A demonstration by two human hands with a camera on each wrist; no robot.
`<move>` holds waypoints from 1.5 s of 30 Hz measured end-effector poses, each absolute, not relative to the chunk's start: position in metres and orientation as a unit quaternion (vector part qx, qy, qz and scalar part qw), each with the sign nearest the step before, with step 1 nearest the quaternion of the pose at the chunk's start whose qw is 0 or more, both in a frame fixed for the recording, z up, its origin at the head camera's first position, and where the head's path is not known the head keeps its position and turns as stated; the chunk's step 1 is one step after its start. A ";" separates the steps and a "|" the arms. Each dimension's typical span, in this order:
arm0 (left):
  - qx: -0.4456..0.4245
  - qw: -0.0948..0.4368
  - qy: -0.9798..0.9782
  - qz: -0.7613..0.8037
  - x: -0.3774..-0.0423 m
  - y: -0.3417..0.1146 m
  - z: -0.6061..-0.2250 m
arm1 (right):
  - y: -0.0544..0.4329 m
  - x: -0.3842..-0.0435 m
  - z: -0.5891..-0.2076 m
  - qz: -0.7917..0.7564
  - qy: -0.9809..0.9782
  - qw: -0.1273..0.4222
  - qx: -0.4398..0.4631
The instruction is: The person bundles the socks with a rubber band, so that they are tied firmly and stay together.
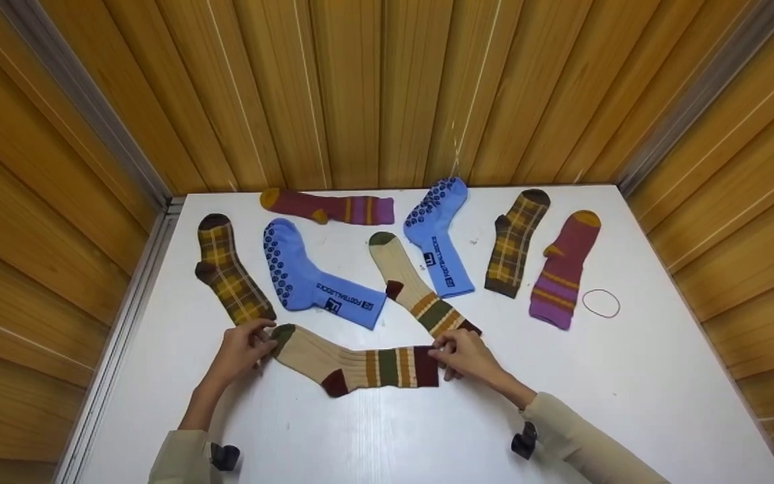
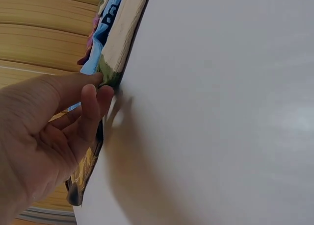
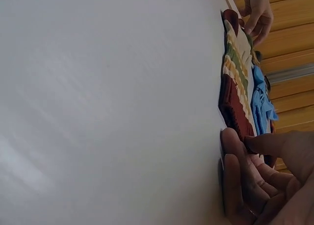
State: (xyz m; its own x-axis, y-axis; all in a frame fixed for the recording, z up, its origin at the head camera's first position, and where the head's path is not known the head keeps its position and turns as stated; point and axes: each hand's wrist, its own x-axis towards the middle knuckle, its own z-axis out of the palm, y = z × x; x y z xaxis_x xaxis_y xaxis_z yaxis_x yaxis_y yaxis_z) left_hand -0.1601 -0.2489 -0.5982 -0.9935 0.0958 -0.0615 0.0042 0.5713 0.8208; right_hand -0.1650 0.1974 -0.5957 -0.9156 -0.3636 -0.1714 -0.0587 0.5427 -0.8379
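Note:
A beige striped sock (image 1: 313, 351) with green toe, maroon heel and maroon cuff lies sideways at the front of the group. My left hand (image 1: 242, 349) pinches its green toe (image 2: 110, 73) between thumb and fingertips. At the other end, my right hand (image 1: 464, 354) pinches the maroon cuff (image 3: 233, 105), thumb on top and fingers below. Just behind that hand lies a matching beige sock (image 1: 404, 259), its cuff partly hidden by the hand. Close to my left fingers is the cuff of a brown-yellow plaid sock (image 1: 226, 269).
Two blue football socks (image 1: 323, 282) (image 1: 437, 235), two red-purple socks (image 1: 333, 206) (image 1: 565, 269) and a second plaid sock (image 1: 518, 242) lie flat on the white table (image 1: 360, 437). A thin pink rubber band (image 1: 601, 303) lies at the right. Wooden-slat walls (image 1: 387, 94) enclose the table's back and sides.

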 end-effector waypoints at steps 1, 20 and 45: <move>0.031 0.053 0.885 0.462 -0.161 -0.247 -0.598 | 0.200 -0.166 -0.595 -0.460 0.864 0.166 -0.119; 0.061 0.061 0.891 0.445 -0.169 -0.220 -0.599 | 0.238 -0.186 -0.589 -0.452 0.872 0.163 -0.091; 0.037 0.050 0.827 0.559 -0.277 -0.131 -0.569 | 0.294 -0.201 -0.581 -0.430 0.895 0.118 0.003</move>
State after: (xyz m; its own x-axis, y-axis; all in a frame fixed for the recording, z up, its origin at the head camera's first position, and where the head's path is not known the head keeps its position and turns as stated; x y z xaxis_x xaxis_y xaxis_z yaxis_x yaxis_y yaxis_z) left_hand -0.2767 -0.1307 -0.5694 -0.9923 0.1165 -0.0411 0.0054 0.3727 0.9279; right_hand -0.2014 0.2943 -0.5813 -0.9721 -0.0953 -0.2142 0.1077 0.6300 -0.7691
